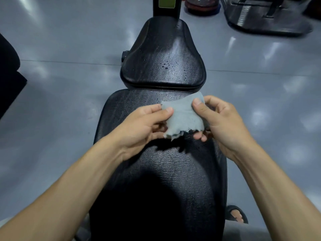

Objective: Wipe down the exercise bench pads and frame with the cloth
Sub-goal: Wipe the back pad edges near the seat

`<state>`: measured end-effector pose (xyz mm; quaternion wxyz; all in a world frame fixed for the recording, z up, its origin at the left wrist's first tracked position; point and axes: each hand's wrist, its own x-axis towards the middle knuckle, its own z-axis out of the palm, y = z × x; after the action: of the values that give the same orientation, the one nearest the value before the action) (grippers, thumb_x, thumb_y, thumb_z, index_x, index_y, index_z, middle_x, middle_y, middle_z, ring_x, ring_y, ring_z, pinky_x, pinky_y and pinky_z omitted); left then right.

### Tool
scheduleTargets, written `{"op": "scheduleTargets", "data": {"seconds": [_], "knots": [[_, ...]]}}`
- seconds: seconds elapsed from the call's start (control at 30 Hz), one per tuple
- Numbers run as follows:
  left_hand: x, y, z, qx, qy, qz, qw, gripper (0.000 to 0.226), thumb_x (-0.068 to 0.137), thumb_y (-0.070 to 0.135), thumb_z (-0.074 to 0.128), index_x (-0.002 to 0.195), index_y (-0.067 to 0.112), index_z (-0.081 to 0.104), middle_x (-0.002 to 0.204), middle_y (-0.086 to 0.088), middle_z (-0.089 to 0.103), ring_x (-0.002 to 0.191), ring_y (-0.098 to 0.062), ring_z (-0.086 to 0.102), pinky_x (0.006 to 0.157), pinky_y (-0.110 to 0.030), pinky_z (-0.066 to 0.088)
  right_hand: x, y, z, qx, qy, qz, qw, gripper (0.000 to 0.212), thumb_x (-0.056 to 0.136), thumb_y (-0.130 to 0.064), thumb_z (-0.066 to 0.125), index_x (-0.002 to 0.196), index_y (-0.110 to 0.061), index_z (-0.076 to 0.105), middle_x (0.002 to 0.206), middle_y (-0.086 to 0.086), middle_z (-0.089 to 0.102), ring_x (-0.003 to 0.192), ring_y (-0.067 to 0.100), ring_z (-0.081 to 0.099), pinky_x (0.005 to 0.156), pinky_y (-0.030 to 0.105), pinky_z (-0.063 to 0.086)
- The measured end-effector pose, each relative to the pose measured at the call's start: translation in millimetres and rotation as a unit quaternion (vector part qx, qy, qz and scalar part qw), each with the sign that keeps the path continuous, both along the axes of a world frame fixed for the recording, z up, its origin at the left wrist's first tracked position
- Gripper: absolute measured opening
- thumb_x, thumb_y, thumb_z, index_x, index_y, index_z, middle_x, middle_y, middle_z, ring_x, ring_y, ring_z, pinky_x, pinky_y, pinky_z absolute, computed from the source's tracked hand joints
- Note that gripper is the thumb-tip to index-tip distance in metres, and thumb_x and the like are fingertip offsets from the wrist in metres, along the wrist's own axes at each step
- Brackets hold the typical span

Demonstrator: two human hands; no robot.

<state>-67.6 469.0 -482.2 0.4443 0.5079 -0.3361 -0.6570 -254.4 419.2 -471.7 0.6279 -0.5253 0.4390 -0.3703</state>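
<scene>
Two black pads make up our bench: the long back pad (pixel 156 171) near us, the seat pad (pixel 163 58) beyond it, beaded with droplets. Our left hand (pixel 139 126) and right hand (pixel 220 122) each pinch an edge of the grey cloth (pixel 184 117), spread between thumbs and fingers just above the back pad's far end.

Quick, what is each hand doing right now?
Left hand: pinching the left edge of the grey cloth.
Right hand: pinching the cloth's right edge, held above the bench pad.
</scene>
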Motion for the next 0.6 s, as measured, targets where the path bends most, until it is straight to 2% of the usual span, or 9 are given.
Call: {"op": "scheduleTargets", "data": {"seconds": [0.07, 0.13, 0.2, 0.3, 0.37, 0.4, 0.47, 0.53, 0.6], "knots": [[-1, -2, 2, -0.03, -0.024, 0.009, 0.999, 0.021, 0.093, 0.024, 0.065, 0.109, 0.009, 0.067, 0.087, -0.008, 0.069, 0.068, -0.017, 0.061, 0.071, -0.032, 0.055, -5, -2, 0, 0.006, 0.008, 0.007, 1.0, 0.011, 0.1, -0.028, 0.061, 0.094, -0.019, 0.064, 0.059, 0.008, 0.062, 0.037, 0.015, 0.052, 0.033, 0.018, 0.035], [1, -3, 6, -0.077, -0.012, 0.023, 0.997, 0.024, 0.096, 0.018, 0.063, 0.117, 0.006, 0.063, 0.093, -0.011, 0.068, 0.071, -0.019, 0.06, 0.059, -0.024, 0.056, -11, -3, 5, 0.021, -0.036, 0.037, 0.998, 0.008, 0.1, -0.026, 0.058, 0.102, -0.021, 0.064, 0.065, 0.007, 0.064, 0.044, 0.015, 0.055, 0.038, 0.019, 0.041], [5, -4, 11, -0.135, 0.008, 0.026, 0.99, 0.025, 0.095, 0.013, 0.066, 0.12, 0.011, 0.063, 0.103, -0.014, 0.067, 0.082, -0.022, 0.061, 0.064, -0.024, 0.057, -17, -4, 10, 0.035, -0.093, 0.079, 0.992, 0.017, 0.097, -0.02, 0.057, 0.112, -0.022, 0.064, 0.079, 0.009, 0.067, 0.056, 0.018, 0.062, 0.047, 0.02, 0.049], [7, -2, 17, -0.197, -0.031, 0.018, 0.98, 0.026, 0.092, 0.004, 0.059, 0.092, 0.026, 0.074, 0.092, -0.005, 0.065, 0.079, -0.015, 0.055, 0.064, -0.021, 0.052, -25, -6, 14, 0.044, -0.143, 0.103, 0.983, 0.023, 0.09, -0.01, 0.054, 0.103, -0.02, 0.07, 0.096, 0.007, 0.068, 0.079, 0.022, 0.065, 0.062, 0.028, 0.057], [4, 0, 17, -0.197, -0.071, 0.026, 0.977, 0.042, 0.092, -0.007, 0.051, 0.071, 0.023, 0.072, 0.075, 0.002, 0.063, 0.066, -0.008, 0.052, 0.058, -0.017, 0.046, -27, -7, 12, 0.054, -0.14, 0.107, 0.983, 0.024, 0.086, -0.014, 0.048, 0.09, -0.018, 0.071, 0.098, 0.006, 0.067, 0.09, 0.024, 0.061, 0.067, 0.035, 0.058], [2, 1, 17, -0.192, -0.085, 0.031, 0.977, 0.043, 0.091, -0.009, 0.048, 0.067, 0.021, 0.068, 0.071, 0.003, 0.061, 0.062, -0.007, 0.051, 0.057, -0.016, 0.045, -25, -7, 12, 0.057, -0.137, 0.109, 0.983, 0.025, 0.088, -0.018, 0.045, 0.089, -0.018, 0.07, 0.1, 0.007, 0.065, 0.095, 0.025, 0.058, 0.068, 0.038, 0.058], [0, -1, 15, -0.179, -0.094, 0.041, 0.979, 0.026, 0.085, -0.001, 0.048, 0.072, 0.017, 0.062, 0.07, 0.0, 0.057, 0.061, -0.011, 0.052, 0.057, -0.019, 0.044, -22, -7, 7, 0.031, -0.116, 0.098, 0.988, 0.024, 0.092, -0.025, 0.045, 0.088, -0.017, 0.067, 0.098, 0.005, 0.06, 0.095, 0.023, 0.054, 0.067, 0.038, 0.057], [-1, -3, 13, -0.156, -0.077, 0.046, 0.984, 0.013, 0.081, 0.012, 0.051, 0.087, 0.015, 0.061, 0.075, -0.006, 0.056, 0.062, -0.016, 0.054, 0.058, -0.025, 0.045, -20, -6, 4, -0.025, -0.083, 0.075, 0.993, 0.007, 0.088, -0.02, 0.058, 0.089, -0.018, 0.064, 0.088, 0.0, 0.057, 0.081, 0.014, 0.055, 0.062, 0.031, 0.055], [-2, -3, 12, -0.137, -0.091, 0.025, 0.986, 0.023, 0.085, 0.028, 0.06, 0.103, 0.015, 0.065, 0.081, -0.006, 0.059, 0.068, -0.016, 0.057, 0.062, -0.026, 0.047, -19, -4, 3, -0.079, -0.05, 0.072, 0.993, 0.018, 0.083, -0.008, 0.065, 0.098, -0.018, 0.064, 0.08, -0.005, 0.056, 0.067, 0.005, 0.052, 0.059, 0.021, 0.05]]}}
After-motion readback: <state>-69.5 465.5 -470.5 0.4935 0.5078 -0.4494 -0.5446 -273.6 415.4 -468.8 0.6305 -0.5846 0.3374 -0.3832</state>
